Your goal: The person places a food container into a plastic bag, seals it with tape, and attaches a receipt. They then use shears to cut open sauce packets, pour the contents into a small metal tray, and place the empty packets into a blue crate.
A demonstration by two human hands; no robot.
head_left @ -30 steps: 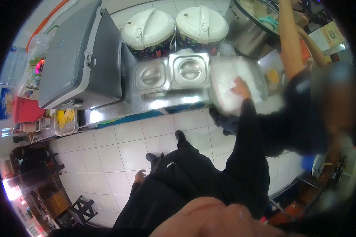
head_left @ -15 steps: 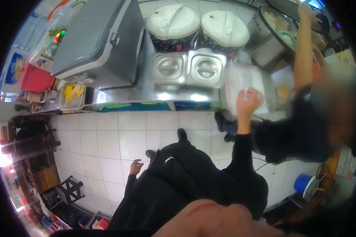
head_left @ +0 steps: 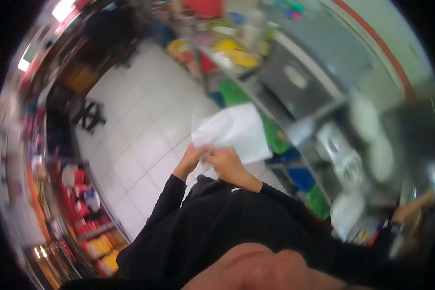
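While both hands meet before me, I hold 1 thin white bag (head_left: 241, 135) above the tiled floor (head_left: 142, 166), its sheet spreading out near the desk (head_left: 307, 157). My left hand (head_left: 193, 158) has its fingers narrowed on the gathered near end; my right hand (head_left: 225, 163), just beside it, grips there too, though blur hides the exact hold. On the desk, 1 grey cooler (head_left: 295, 82) stands near yellow food (head_left: 237, 52).

There are two hands (head_left: 191, 158) (head_left: 227, 166), one white sheet (head_left: 241, 135), one black stool (head_left: 90, 115), one grey cooler (head_left: 287, 82).
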